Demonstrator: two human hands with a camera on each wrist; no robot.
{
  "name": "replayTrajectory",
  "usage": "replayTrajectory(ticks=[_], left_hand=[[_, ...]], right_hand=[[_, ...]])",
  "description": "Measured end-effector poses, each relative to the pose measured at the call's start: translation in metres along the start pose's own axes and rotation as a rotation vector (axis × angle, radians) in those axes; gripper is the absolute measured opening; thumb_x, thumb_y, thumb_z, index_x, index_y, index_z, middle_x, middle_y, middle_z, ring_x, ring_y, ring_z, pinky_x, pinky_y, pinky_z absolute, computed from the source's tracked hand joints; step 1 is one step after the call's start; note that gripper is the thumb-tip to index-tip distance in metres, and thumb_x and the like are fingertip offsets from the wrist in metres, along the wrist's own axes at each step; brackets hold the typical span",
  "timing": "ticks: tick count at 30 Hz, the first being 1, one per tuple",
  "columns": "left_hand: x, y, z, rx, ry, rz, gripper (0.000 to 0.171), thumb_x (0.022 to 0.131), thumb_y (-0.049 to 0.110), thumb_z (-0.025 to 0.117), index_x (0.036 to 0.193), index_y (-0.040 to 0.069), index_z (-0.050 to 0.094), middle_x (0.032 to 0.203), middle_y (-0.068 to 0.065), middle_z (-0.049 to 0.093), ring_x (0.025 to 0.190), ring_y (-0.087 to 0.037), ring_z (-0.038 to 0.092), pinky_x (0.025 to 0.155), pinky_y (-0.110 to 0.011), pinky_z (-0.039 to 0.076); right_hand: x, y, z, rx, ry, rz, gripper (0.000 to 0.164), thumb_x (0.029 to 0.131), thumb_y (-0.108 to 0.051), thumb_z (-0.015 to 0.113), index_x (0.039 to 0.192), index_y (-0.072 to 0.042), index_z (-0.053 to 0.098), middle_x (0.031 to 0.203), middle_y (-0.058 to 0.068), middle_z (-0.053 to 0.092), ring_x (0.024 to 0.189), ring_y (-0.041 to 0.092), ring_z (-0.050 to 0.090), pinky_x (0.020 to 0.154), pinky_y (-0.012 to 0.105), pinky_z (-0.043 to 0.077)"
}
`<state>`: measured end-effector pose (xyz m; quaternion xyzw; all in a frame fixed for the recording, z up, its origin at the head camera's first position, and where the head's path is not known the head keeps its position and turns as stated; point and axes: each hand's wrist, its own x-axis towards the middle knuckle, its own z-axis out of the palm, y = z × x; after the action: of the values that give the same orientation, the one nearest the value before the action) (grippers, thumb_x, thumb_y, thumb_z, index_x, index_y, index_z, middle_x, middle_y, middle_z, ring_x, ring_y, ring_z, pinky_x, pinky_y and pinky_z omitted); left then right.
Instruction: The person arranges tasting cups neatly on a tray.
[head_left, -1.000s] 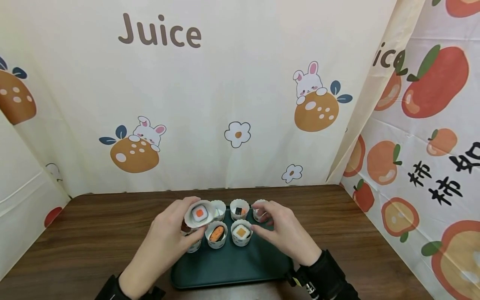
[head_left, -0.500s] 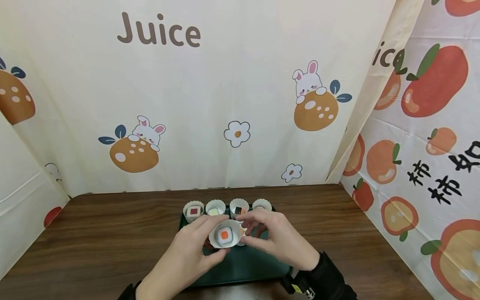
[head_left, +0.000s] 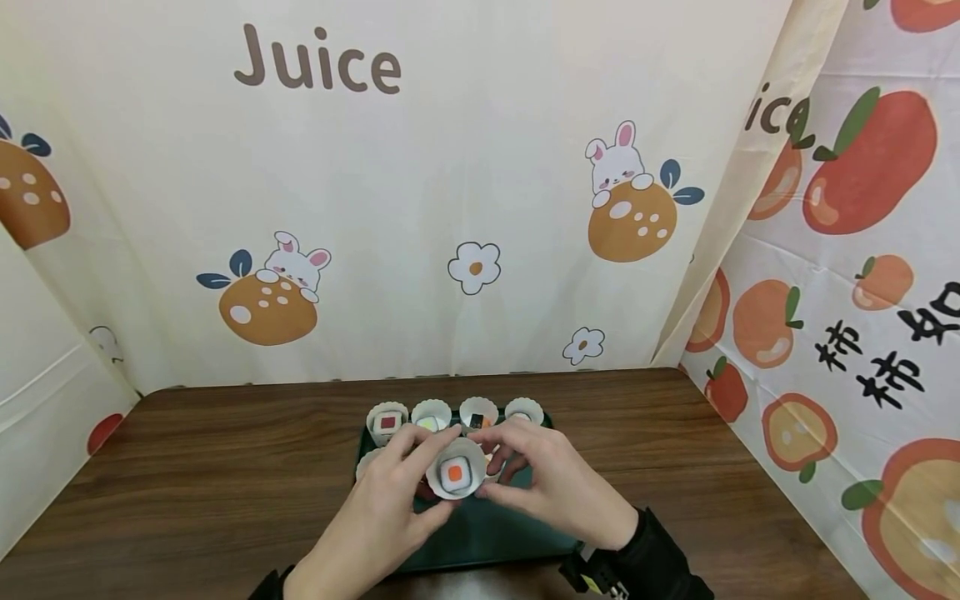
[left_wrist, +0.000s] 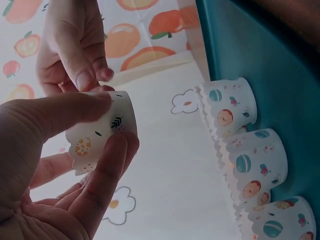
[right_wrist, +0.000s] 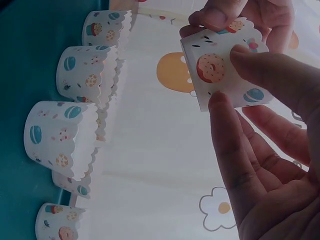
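Note:
A white paper baking cup (head_left: 457,489), holding a small white sushi piece with an orange centre (head_left: 455,473), is raised above the dark green tray (head_left: 480,533). My left hand (head_left: 390,493) grips its left side between thumb and fingers. On the cup's other side, my right hand (head_left: 551,471) pinches the wall with thumb and forefinger. Printed doughnuts and leaves show on the cup (right_wrist: 212,65) in the right wrist view. Tilted mouth towards the head camera, the cup shows its contents there. Both hands partly hide the cups behind.
Several similar cups stand on the tray: one with a dark red-topped sushi piece (head_left: 387,422), one with a pale green filling (head_left: 430,421), another with a black-and-orange piece (head_left: 477,415). A further cup (head_left: 523,409) is at the back right. Brown wooden table (head_left: 225,467) surrounds the tray.
My left hand has carried the cup right and down from the tray's left side to its middle. My right hand has moved slightly left and now pinches the cup too.

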<state>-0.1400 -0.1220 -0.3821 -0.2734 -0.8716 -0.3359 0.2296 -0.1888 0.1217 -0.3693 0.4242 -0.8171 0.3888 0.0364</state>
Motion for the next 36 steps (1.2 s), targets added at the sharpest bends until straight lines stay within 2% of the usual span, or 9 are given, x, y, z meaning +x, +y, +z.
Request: replayTrajectory(ticks=[5, 10, 13, 18, 21, 30, 33, 36], left_hand=[[0.000, 0.005, 0.000, -0.079, -0.074, -0.099, 0.083, 0.076, -0.010, 0.089, 0.150, 0.010, 0.057, 0.121, -0.002, 0.062, 0.089, -0.004, 0.065, 0.074, -0.018, 0.060], [0.000, 0.008, 0.000, -0.137, -0.093, -0.154, 0.077, 0.081, -0.011, 0.086, 0.147, 0.014, 0.053, 0.120, -0.001, 0.062, 0.091, -0.003, 0.066, 0.075, -0.017, 0.060], [0.000, 0.008, 0.002, -0.131, -0.076, -0.116, 0.077, 0.081, -0.007, 0.089, 0.146, 0.014, 0.054, 0.118, -0.001, 0.063, 0.086, -0.001, 0.066, 0.073, -0.017, 0.060], [-0.001, 0.007, 0.006, -0.085, -0.016, 0.009, 0.073, 0.079, -0.003, 0.093, 0.141, 0.009, 0.055, 0.112, 0.000, 0.062, 0.082, -0.001, 0.064, 0.072, -0.016, 0.059], [-0.001, 0.007, 0.008, -0.091, -0.005, 0.042, 0.070, 0.080, -0.005, 0.091, 0.139, 0.007, 0.056, 0.112, -0.001, 0.061, 0.084, -0.001, 0.064, 0.074, -0.015, 0.059], [0.001, 0.006, 0.005, -0.124, -0.001, 0.079, 0.063, 0.085, -0.005, 0.086, 0.139, 0.005, 0.056, 0.110, -0.001, 0.063, 0.085, -0.001, 0.065, 0.075, -0.013, 0.058], [0.003, 0.003, -0.002, -0.112, 0.007, 0.060, 0.061, 0.085, -0.003, 0.087, 0.138, 0.006, 0.058, 0.106, 0.001, 0.064, 0.084, 0.001, 0.065, 0.073, -0.012, 0.058], [0.006, 0.001, -0.011, -0.094, 0.013, 0.019, 0.059, 0.086, -0.002, 0.086, 0.137, 0.009, 0.060, 0.105, 0.003, 0.065, 0.086, 0.000, 0.065, 0.073, -0.014, 0.059]], right_hand=[[0.000, 0.000, 0.002, -0.029, 0.021, -0.006, 0.059, 0.088, -0.015, 0.090, 0.141, -0.008, 0.064, 0.114, 0.001, 0.070, 0.089, 0.003, 0.070, 0.080, 0.023, 0.062], [0.001, -0.001, 0.003, -0.065, 0.037, -0.001, 0.062, 0.086, -0.019, 0.092, 0.141, -0.009, 0.064, 0.117, 0.001, 0.070, 0.089, 0.007, 0.067, 0.079, 0.021, 0.061], [0.000, -0.001, 0.004, -0.087, 0.040, 0.007, 0.063, 0.087, -0.025, 0.092, 0.141, -0.011, 0.064, 0.119, 0.000, 0.069, 0.093, 0.007, 0.065, 0.080, 0.022, 0.061], [-0.001, -0.003, 0.005, -0.096, 0.041, 0.022, 0.062, 0.090, -0.037, 0.089, 0.142, -0.014, 0.064, 0.124, -0.002, 0.069, 0.100, 0.007, 0.065, 0.083, 0.024, 0.061], [-0.002, -0.003, 0.004, -0.087, 0.034, 0.030, 0.062, 0.091, -0.039, 0.087, 0.143, -0.015, 0.063, 0.128, -0.001, 0.069, 0.103, 0.007, 0.066, 0.085, 0.025, 0.062], [-0.002, 0.003, 0.001, -0.080, 0.033, -0.007, 0.053, 0.092, -0.028, 0.086, 0.139, -0.017, 0.064, 0.128, -0.004, 0.070, 0.107, 0.006, 0.068, 0.088, 0.026, 0.062], [-0.003, 0.008, -0.002, -0.086, 0.032, 0.002, 0.052, 0.092, -0.026, 0.086, 0.138, -0.016, 0.065, 0.126, -0.004, 0.070, 0.105, 0.007, 0.068, 0.088, 0.026, 0.062], [-0.003, 0.014, -0.006, -0.085, 0.026, 0.047, 0.053, 0.090, -0.023, 0.087, 0.137, -0.018, 0.064, 0.125, -0.005, 0.070, 0.104, 0.008, 0.068, 0.088, 0.027, 0.063]])
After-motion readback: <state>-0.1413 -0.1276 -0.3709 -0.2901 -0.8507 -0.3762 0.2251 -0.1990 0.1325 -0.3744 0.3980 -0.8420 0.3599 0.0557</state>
